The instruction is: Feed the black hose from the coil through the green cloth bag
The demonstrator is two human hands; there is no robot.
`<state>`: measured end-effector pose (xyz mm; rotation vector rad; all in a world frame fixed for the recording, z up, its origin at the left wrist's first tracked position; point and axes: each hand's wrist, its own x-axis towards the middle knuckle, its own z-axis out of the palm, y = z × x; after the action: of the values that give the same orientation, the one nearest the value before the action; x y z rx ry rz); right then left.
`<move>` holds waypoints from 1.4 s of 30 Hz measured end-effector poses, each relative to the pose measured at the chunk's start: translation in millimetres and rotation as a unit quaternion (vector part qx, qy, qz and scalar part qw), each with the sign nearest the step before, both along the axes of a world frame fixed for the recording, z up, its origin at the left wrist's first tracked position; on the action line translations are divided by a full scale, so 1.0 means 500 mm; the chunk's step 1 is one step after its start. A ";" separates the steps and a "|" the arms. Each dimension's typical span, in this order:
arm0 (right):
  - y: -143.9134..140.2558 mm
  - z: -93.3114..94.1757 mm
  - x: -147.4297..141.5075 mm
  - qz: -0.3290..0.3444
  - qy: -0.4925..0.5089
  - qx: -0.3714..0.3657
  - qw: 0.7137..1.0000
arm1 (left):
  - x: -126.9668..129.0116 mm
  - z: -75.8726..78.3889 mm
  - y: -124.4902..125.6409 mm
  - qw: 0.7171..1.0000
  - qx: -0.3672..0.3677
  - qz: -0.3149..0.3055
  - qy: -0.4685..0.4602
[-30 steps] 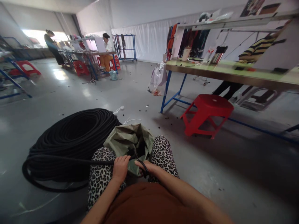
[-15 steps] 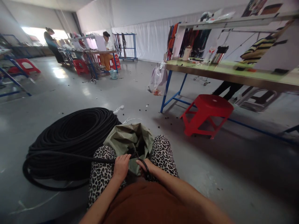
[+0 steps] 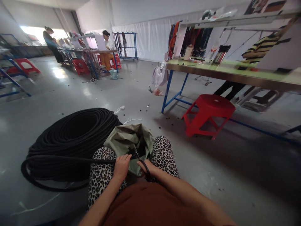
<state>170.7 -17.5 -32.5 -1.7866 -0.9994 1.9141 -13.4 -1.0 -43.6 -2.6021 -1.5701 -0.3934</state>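
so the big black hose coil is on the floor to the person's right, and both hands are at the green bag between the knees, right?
Not quite. The head view shows the black hose coil on the floor to the person's left, not right. The rest holds: the left hand grips the hose strand and the right hand holds black scissors, both at the green bag between the knees.

We could not see inside the green sack between the knees; its dark mouth hid whatever lay there. Just behind the sack, the left hand covered the black hose in its grip, and the right hand held looped black handles whose working end was lost in the sack. Our forearms ran off the bottom edge.
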 end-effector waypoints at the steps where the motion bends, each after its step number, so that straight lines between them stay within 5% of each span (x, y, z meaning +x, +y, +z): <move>1: 0.001 -0.002 0.000 0.008 -0.012 0.000 1.000 | 0.000 -0.001 0.000 1.000 -0.004 -0.001 0.003; 16: 0.002 -0.009 -0.004 0.060 -0.066 0.004 0.996 | 0.005 0.008 -0.003 0.998 -0.060 0.001 0.021; 31: 0.010 -0.005 -0.004 0.082 -0.097 -0.022 0.992 | -0.001 -0.016 -0.001 0.998 -0.061 -0.012 0.021; 42: 0.011 0.017 0.006 0.054 -0.013 -0.005 0.998 | 0.000 -0.019 -0.002 0.998 -0.060 -0.007 0.026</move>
<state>173.7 -11.9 -24.1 -1.8024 -1.1183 1.9667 -13.3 -1.8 -53.3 -2.6889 -1.6079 -0.2381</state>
